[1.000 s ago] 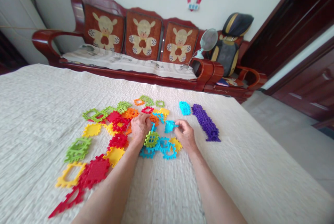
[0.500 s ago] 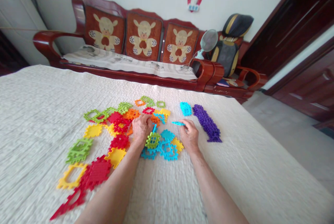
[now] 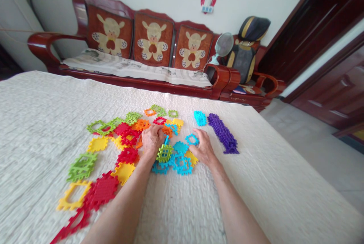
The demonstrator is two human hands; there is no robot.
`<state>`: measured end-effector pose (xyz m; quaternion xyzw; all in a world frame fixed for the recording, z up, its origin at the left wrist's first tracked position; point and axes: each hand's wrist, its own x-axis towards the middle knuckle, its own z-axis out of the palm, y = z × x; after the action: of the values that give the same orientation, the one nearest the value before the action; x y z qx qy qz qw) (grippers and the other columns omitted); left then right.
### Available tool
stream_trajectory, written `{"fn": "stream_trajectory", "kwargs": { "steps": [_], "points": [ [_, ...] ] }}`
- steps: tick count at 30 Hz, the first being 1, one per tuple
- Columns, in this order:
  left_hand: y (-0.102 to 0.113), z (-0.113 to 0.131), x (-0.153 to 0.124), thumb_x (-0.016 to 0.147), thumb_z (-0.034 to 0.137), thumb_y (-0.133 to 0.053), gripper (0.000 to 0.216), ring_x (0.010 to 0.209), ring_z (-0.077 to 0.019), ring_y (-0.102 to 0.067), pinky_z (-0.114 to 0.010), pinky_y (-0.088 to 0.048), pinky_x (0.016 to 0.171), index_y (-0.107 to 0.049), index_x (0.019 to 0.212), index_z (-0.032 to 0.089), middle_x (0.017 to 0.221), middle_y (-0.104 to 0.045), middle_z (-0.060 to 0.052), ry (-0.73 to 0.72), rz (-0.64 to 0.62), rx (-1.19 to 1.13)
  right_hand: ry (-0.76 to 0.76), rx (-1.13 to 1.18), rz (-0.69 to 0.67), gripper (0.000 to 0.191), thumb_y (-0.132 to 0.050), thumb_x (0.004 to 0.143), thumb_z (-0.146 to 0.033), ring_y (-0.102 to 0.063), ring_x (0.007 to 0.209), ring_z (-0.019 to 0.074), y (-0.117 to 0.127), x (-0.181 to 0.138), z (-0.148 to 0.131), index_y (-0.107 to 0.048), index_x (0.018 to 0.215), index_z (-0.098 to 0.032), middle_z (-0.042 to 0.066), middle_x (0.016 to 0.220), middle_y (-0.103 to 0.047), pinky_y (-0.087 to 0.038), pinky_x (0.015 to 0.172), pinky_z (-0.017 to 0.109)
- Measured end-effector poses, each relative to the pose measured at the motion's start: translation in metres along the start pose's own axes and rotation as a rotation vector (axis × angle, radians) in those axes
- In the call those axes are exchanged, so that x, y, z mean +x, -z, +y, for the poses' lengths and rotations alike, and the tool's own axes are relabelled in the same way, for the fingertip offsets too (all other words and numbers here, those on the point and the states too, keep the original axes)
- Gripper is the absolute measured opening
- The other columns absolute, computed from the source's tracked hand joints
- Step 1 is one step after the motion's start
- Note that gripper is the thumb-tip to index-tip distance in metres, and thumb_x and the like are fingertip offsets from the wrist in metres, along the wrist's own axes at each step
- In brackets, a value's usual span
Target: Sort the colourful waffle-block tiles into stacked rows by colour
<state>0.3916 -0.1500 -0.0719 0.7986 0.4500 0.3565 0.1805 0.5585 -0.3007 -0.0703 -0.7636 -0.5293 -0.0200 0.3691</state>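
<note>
Many toothed plastic tiles in red, yellow, green, orange and blue lie scattered on a cream bedspread [image 3: 182, 206]. My left hand [image 3: 152, 140] rests on the pile with its fingers curled, pinching a green grid tile [image 3: 165, 153] that meets an upright blue tile [image 3: 166, 140]. My right hand [image 3: 203, 148] pinches a small blue frame tile [image 3: 192, 139] just above the blue tiles [image 3: 182, 162] lying between my hands. Beyond my right hand lie a blue stack [image 3: 200, 118] and a long purple stack [image 3: 223, 133].
Red tiles [image 3: 101, 191], a yellow frame [image 3: 69, 195] and green tiles [image 3: 81, 165] spread out to the left. A dark wooden bench [image 3: 136, 81] with three animal cushions runs along the far edge of the bed. A small fan [image 3: 223, 46] and a bag stand at its right end.
My right hand put down the solid blue tile it held, took up a small blue frame tile and lowered it towards the pile. My left hand has stayed put.
</note>
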Motion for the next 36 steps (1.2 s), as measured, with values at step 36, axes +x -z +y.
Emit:
{"fn": "stream_trajectory", "kwargs": {
  "steps": [36],
  "points": [
    [0.001,0.002,-0.002,0.081,0.016,-0.046,0.030,0.086,-0.0170,-0.065,-0.031,-0.045,0.089,-0.073,0.091,0.022,0.094,-0.073,-0.004,0.003,-0.007,-0.036,-0.199,-0.302,0.396,0.045,-0.056,0.075,-0.033,-0.048,0.101,0.0306,-0.018,0.059,0.050,-0.054,0.116,-0.014,0.015,0.107,-0.053,-0.040,0.090,0.047]
  ]
}}
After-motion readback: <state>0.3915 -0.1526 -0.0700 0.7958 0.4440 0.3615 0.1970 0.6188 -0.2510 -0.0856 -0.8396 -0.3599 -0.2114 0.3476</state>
